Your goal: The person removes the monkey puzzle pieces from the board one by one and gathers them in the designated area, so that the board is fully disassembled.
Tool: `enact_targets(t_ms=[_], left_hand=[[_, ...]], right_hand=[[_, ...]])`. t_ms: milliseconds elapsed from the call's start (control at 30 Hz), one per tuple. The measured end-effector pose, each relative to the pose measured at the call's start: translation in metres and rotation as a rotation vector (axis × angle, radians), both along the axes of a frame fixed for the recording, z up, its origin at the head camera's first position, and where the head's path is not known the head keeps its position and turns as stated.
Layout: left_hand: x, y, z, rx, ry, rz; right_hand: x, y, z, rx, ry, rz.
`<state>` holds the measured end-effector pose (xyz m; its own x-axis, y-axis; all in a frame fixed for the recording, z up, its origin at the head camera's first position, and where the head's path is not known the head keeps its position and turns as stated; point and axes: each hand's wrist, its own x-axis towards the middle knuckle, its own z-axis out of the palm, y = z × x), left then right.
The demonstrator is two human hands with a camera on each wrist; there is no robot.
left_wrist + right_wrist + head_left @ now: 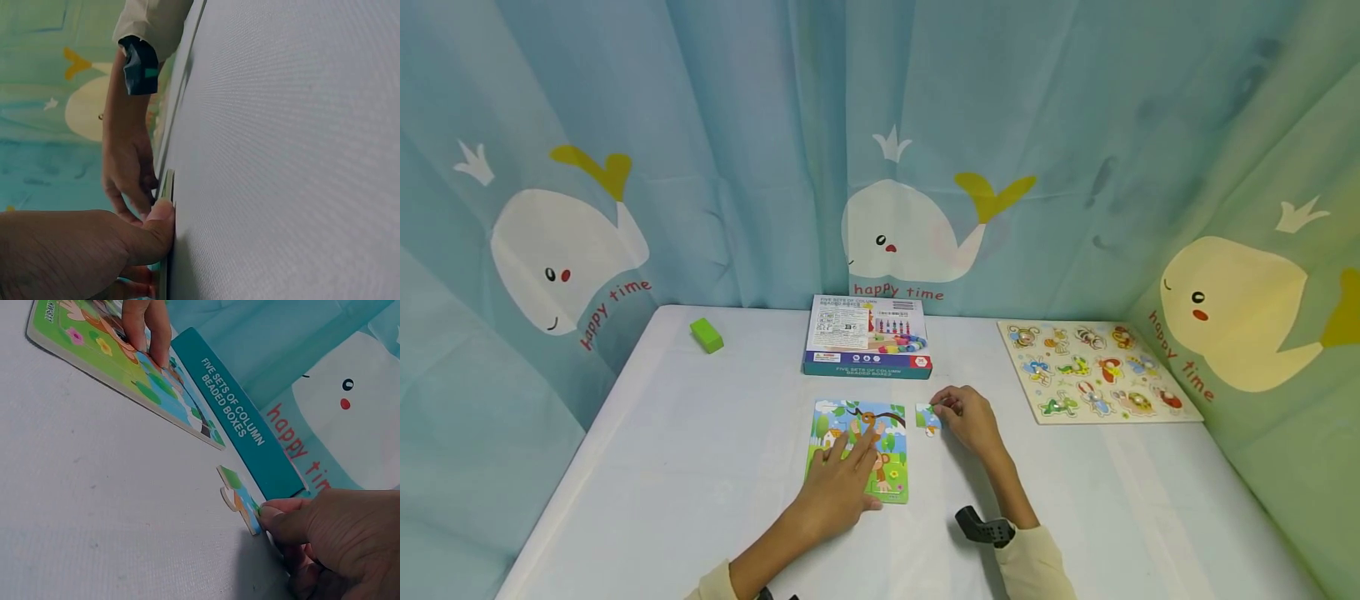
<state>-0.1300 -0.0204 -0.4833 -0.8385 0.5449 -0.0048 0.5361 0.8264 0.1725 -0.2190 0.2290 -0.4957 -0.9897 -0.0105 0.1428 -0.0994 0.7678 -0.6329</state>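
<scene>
A jigsaw puzzle board (895, 490) with a monkey picture lies on the white table. My left hand (837, 492) rests across it, fingers spread over the picture. In the left wrist view its thumb (160, 215) lies along the board's near edge. Just right of the board, my right hand (972, 423) pinches a loose puzzle piece (923, 417) at one edge between thumb and fingertips. That piece (232, 487), with green, blue and orange print, is apart from the board in the right wrist view. Part of the picture is hidden under my left hand.
Behind the board lies a beaded-boxes carton (868, 337). A wooden insect puzzle (1101, 372) lies at the back right, and a green block (707, 335) at the back left. Whale-print curtains (760, 167) enclose the table (700, 467) at the back and sides.
</scene>
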Motion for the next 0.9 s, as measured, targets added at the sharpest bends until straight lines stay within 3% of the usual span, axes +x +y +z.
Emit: enact_targets(t_ms=[333,533,900], left_hand=[[0.0014,0.001,-0.0024,0.002,0.009,-0.007],[0.0014,0.0021,-0.0032,-0.009,0.061,-0.03],[0.0038,0.0039,-0.0012,-0.018,0.115,-0.038]], right_hand=[[0.0006,0.0005,-0.0037,-0.016,0.0,-0.008],[-0.0008,0.001,-0.0031,-0.02,-0.002,-0.015],[-0.0035,-0.0025,0.0007,-0.061,0.074,0.006]])
